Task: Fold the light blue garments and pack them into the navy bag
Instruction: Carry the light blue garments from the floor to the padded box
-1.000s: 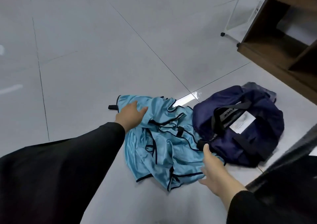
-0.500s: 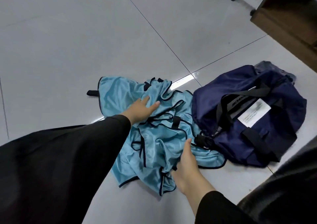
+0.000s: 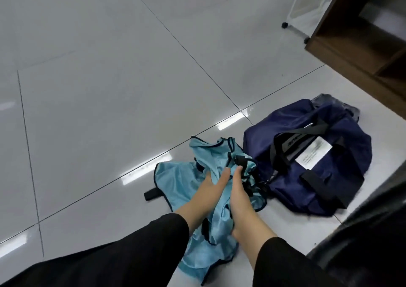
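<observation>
A crumpled heap of light blue garments (image 3: pixel 175 181) with dark trim and black straps lies on the grey floor tiles. My left hand (image 3: pixel 203 195) and my right hand (image 3: pixel 239 195) are side by side in the middle of the heap, each gripping a bunch of the blue fabric, which rises between them. The navy bag (image 3: pixel 329 174) sits slumped just right of the garments, touching them, with black handles and a white label on top. Its opening is hard to make out.
A brown wooden shelf unit (image 3: pixel 360 44) stands at the upper right, with a white wheeled rack (image 3: pixel 307 11) behind it. A dark object (image 3: pixel 373 238) fills the lower right corner. Bare glossy tiles (image 3: pixel 109 88) spread to the left and beyond.
Both hands came together from the heap's far sides to its middle and gathered the blue fabric into a tighter bunch. The camera view shifted, so the heap sits lower and more central.
</observation>
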